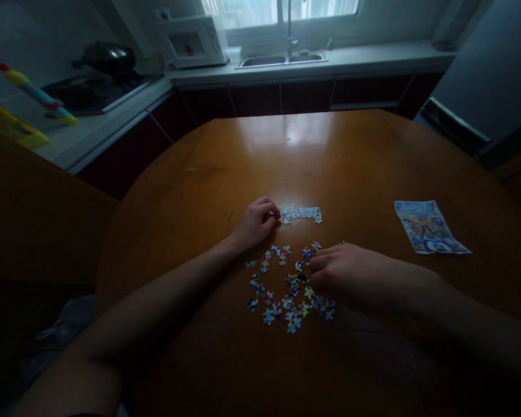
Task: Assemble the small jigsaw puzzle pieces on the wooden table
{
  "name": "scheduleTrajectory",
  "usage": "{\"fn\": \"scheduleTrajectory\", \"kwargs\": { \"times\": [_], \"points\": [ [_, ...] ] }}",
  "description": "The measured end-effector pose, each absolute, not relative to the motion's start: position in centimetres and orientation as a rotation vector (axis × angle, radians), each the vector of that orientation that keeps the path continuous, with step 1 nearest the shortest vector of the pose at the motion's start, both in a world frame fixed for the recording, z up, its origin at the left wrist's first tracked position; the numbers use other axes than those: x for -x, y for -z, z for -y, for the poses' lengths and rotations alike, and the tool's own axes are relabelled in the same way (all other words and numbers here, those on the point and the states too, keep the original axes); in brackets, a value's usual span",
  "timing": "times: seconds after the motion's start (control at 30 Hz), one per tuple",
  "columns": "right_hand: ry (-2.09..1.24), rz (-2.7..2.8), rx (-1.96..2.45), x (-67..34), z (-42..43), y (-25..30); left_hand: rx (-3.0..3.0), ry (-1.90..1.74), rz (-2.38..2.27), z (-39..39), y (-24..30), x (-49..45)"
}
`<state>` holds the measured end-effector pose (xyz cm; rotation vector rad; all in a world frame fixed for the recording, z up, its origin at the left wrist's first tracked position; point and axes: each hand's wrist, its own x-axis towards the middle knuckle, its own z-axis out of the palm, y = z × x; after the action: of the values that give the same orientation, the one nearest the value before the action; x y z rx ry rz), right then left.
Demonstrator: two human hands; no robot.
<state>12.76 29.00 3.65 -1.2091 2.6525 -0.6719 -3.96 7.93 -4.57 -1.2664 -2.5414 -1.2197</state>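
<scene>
Printed sheet (432, 229), apparent title lettering (415, 206), too blurred to read

brown table (243, 168), multicoloured puzzle pieces (293, 320)

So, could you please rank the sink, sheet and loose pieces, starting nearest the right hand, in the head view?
1. Loose pieces: mostly left of the right hand.
2. Sheet: right side of the table.
3. Sink: beyond the table.

Your left hand (255, 223) rests at the left end of the joined jigsaw strip (301, 214); your right hand (336, 269) is over loose jigsaw pieces (292, 320).
</scene>
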Motion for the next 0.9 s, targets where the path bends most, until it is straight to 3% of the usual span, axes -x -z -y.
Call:
{"fn": "scheduleTrajectory", "kwargs": {
  "times": [0.13, 0.37, 0.9],
  "points": [
    [0.662, -2.641, 1.162, -12.5, -29.2, -3.3, 1.277, 1.205, 2.553, -7.9, 4.5, 4.0],
    [0.294, -2.526, 1.052, -12.1, -29.0, -4.3, 1.272, 1.239, 2.557, -8.0, 4.5, 3.9],
    [0.344, -2.541, 1.207, -13.2, -27.5, -2.1, 1.284, 1.244, 2.546, -8.0, 4.5, 3.9]
  ]
}}
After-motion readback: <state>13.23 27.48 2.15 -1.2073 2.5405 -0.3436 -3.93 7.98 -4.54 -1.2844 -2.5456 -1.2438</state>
